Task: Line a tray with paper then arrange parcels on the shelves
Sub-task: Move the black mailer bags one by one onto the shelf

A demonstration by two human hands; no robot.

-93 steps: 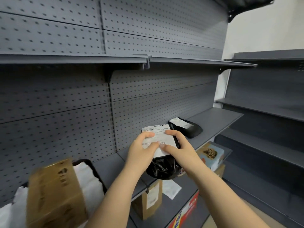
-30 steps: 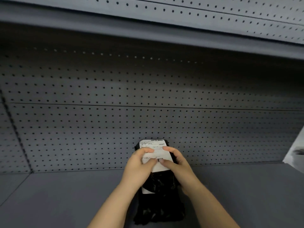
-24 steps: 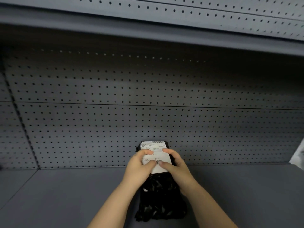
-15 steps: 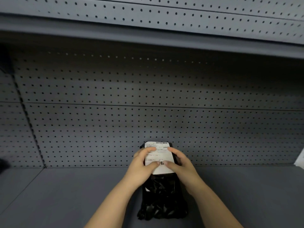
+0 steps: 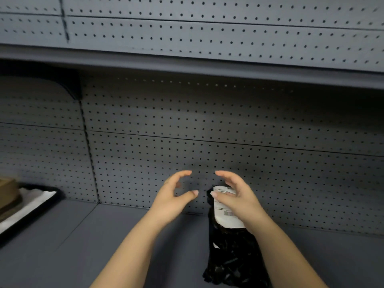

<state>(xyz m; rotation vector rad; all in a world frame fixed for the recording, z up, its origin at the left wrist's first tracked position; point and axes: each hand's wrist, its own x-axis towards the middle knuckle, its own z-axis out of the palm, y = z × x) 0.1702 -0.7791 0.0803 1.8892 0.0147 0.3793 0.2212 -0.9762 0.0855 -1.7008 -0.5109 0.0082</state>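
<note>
The black parcel [image 5: 230,250] lay on the shelf [image 5: 104,246] against the pegboard [image 5: 207,121]. Our left hand [image 5: 172,196] and right hand [image 5: 236,198] hovered near it, fingers spread, gripping nothing. We reckoned drawing straight back would keep its label [image 5: 225,206] up.

Left hand [image 5: 172,196]: is hovering just left of the parcel, fingers loosely curved, holding nothing.
Right hand [image 5: 236,196]: is hanging over the white label [image 5: 225,217], fingers loosely curved; whether it is touching cannot be told.
Parcel [image 5: 232,252]: black, is lying on the grey shelf [image 5: 104,235], far end by the pegboard [image 5: 187,121].
Tray [image 5: 31,213]: is sitting far left, carrying white paper [image 5: 35,197] and a brown box [image 5: 8,194].
</note>
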